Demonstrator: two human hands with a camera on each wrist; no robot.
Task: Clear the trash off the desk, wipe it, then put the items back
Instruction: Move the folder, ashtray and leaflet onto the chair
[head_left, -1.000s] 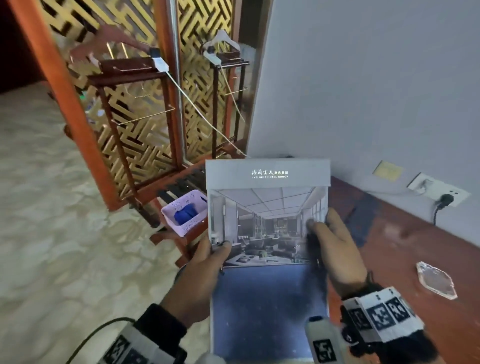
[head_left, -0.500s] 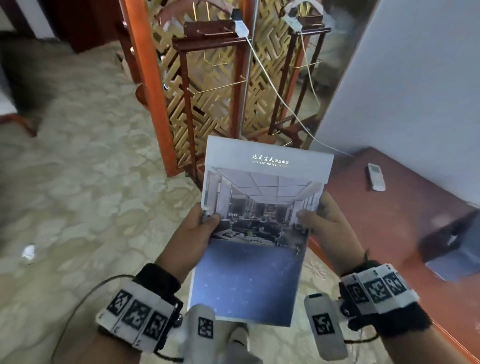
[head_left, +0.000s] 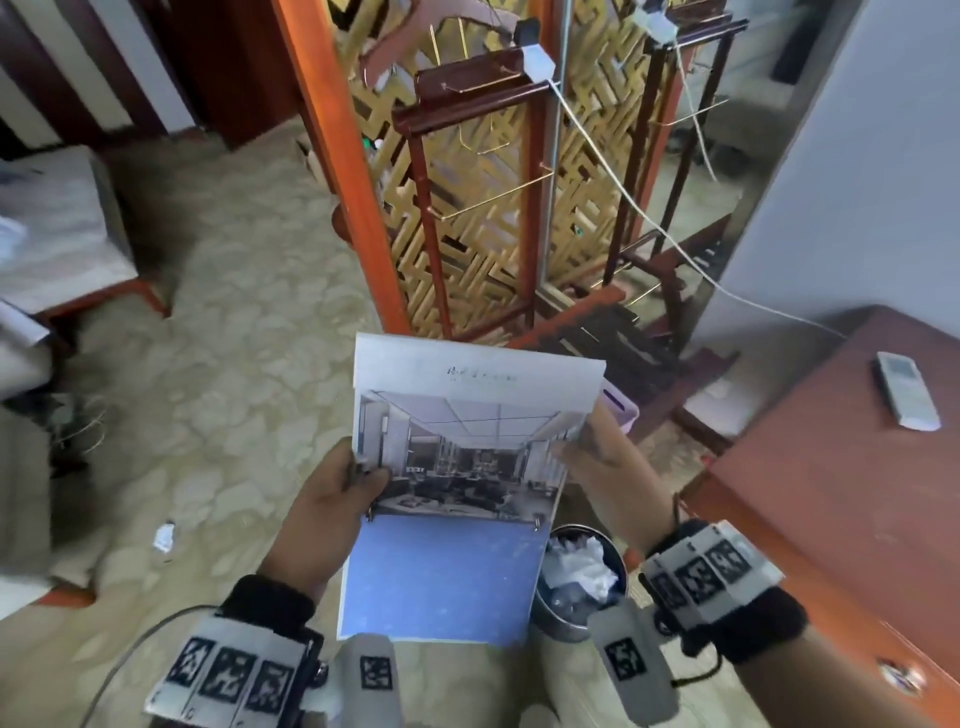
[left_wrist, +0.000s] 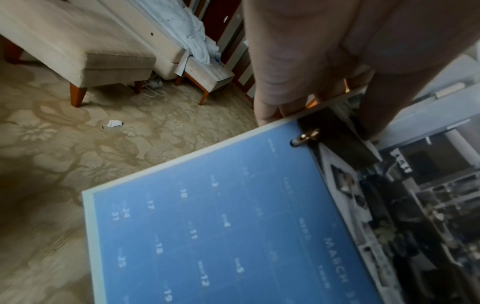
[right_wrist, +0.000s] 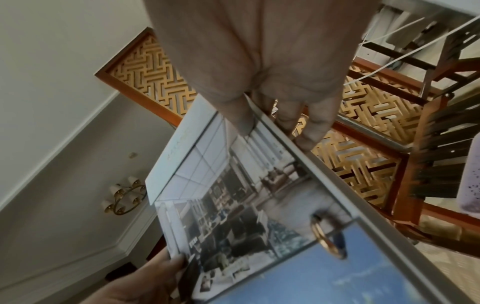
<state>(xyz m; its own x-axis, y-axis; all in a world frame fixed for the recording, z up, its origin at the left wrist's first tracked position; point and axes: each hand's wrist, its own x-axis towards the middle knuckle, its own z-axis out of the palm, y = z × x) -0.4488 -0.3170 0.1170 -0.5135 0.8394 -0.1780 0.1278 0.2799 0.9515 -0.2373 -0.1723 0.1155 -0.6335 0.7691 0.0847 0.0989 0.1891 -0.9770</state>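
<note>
I hold a ring-bound desk calendar (head_left: 457, 483) with both hands over the carpet, left of the desk. Its upper page shows a hotel interior photo, its lower page is blue with March dates (left_wrist: 221, 236). My left hand (head_left: 332, 499) pinches the calendar's left edge, thumb on top. My right hand (head_left: 597, 467) grips the right edge, thumb on the photo (right_wrist: 241, 123) and fingers behind. The red-brown desk (head_left: 831, 499) stands at the right with a white remote control (head_left: 906, 397) on it. A metal trash bin (head_left: 576, 582) with crumpled white paper sits under the calendar's right corner.
A wooden luggage rack (head_left: 597, 338) and a gold lattice screen (head_left: 467, 208) stand ahead. A lilac basket (head_left: 621, 410) peeks out behind the calendar. A scrap of paper (head_left: 165, 536) lies on the carpet. An upholstered bench (left_wrist: 103, 61) and a bed stand to the left.
The view has swung left and down, away from the desk. The calendar, still in both hands, has come off the desk and now hangs over the carpet and the bin.
</note>
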